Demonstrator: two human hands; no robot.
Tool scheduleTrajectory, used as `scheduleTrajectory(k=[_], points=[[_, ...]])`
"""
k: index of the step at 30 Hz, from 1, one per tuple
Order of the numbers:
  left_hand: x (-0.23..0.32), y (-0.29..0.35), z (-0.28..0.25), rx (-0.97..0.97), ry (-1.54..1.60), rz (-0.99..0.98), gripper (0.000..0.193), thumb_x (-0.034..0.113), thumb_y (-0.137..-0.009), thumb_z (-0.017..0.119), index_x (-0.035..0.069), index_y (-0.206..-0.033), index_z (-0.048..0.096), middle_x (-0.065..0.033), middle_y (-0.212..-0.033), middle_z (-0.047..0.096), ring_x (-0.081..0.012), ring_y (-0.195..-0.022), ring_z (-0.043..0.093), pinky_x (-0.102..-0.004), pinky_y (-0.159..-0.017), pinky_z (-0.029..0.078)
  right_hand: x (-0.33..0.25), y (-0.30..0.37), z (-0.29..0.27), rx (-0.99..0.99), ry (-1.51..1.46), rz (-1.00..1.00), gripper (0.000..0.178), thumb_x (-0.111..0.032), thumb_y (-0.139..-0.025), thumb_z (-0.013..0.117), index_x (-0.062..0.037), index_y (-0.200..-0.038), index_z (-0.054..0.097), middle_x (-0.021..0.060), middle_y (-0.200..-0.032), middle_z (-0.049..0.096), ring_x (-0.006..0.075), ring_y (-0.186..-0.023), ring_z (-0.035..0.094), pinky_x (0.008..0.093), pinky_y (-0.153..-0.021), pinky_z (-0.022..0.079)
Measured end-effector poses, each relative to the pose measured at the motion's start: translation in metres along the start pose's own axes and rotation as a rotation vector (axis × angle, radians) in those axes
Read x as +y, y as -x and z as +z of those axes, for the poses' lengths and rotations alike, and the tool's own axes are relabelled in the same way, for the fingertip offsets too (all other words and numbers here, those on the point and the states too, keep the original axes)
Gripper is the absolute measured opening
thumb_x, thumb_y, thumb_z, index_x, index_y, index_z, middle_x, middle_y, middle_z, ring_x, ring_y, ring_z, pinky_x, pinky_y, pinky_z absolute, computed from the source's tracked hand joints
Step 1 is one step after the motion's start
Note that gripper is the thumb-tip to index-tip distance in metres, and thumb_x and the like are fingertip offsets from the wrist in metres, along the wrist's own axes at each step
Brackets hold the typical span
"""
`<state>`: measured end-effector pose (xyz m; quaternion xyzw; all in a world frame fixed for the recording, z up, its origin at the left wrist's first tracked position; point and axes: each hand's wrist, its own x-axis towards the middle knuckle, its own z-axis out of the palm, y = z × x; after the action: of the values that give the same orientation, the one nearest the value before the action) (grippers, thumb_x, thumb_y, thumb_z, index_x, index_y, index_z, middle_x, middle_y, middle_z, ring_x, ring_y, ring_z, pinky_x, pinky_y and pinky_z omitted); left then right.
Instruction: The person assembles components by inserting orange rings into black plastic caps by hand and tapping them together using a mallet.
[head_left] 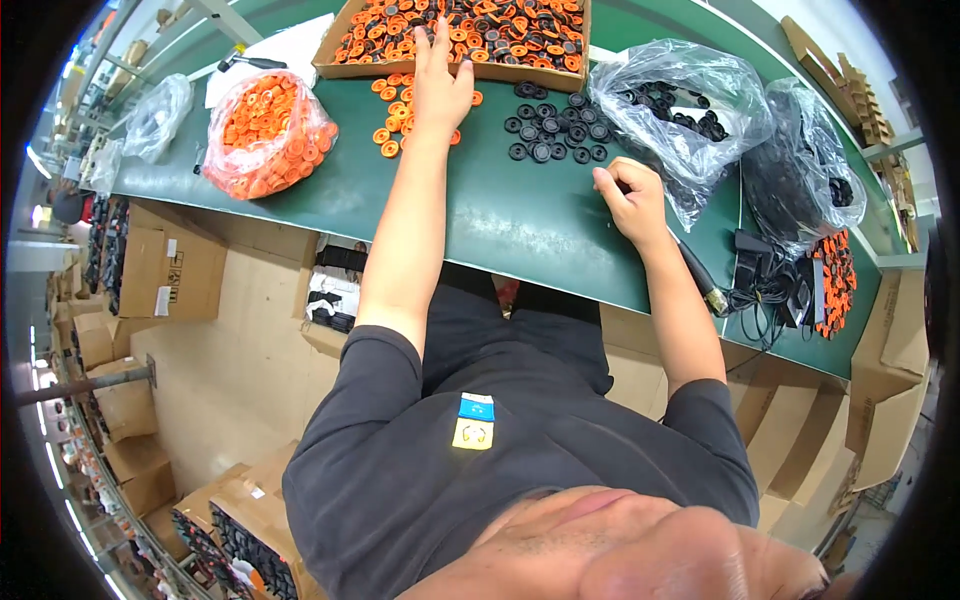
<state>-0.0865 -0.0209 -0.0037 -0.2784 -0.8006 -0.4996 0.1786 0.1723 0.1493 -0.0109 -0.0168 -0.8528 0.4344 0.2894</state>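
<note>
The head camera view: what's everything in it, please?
table: one, green, across the middle
tray: one, brown cardboard, table's far edge
mixed discs: many, orange and black, in the tray
orange discs: several, orange, before the tray
black discs: many, black, right of those
orange-filled bag: one, clear, table's left
black-filled bags: two, clear, table's right
crumpled bag: one, clear, far left
cables: several, black, lower right
disc pile: one, orange and black, right end
cartons: several, brown, around the table
shirt: one, black, lower middle
left grip: one bare hand, spread, over the orange discs
right grip: one bare hand, curled, below the black discs; contents unclear
</note>
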Motion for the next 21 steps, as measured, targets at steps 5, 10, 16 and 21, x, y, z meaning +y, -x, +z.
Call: scheduleTrajectory(k=[5,10,16,21], points=[[0.021,0.024,-0.017,-0.071,-0.046,0.084,0.033,0.013,-0.085,0.068,0.002,-0.116,0.068,-0.0198,-0.124,0.065,-0.0321,-0.118,0.061,-0.0420,-0.105,0.044,0.002,0.004,0.001,0.015,0.013,0.003,0.023,-0.010,-0.087,0.069,0.0014,-0.069,0.061,0.0072,-0.063,0.054,0.0152,-0.056,0.051,0.0309,-0.052,0.038],[0.026,0.072,-0.052,-0.101,-0.601,0.090,0.021,0.016,-0.083,0.069,0.007,-0.101,0.073,-0.0181,-0.119,0.061,-0.0365,-0.114,0.054,-0.0501,-0.102,0.041,-0.017,0.001,0.013,-0.126,0.214,0.055,0.029,-0.008,-0.083,0.068,-0.0046,-0.111,0.066,0.0081,-0.086,0.061,0.0199,-0.066,0.061,0.0328,-0.065,0.051],[0.016,0.097,-0.049,-0.262,-0.610,0.172,0.023,0.013,-0.084,0.068,0.011,-0.106,0.074,-0.0168,-0.123,0.058,-0.0347,-0.113,0.055,-0.0496,-0.097,0.043,-0.031,-0.024,0.039,-0.313,0.389,-0.064,0.048,-0.008,-0.081,0.071,-0.0064,-0.127,0.060,0.0144,-0.117,0.054,0.0329,-0.100,0.062,0.0405,-0.086,0.052],[0.017,0.091,-0.039,-0.229,-0.537,0.285,0.017,0.011,-0.085,0.064,0.009,-0.100,0.073,-0.0194,-0.125,0.057,-0.0350,-0.110,0.057,-0.0474,-0.096,0.044,-0.008,-0.033,0.052,-0.301,0.500,-0.152,0.036,-0.008,-0.082,0.071,-0.0044,-0.117,0.065,0.0133,-0.112,0.058,0.0325,-0.100,0.062,0.0408,-0.086,0.052]])
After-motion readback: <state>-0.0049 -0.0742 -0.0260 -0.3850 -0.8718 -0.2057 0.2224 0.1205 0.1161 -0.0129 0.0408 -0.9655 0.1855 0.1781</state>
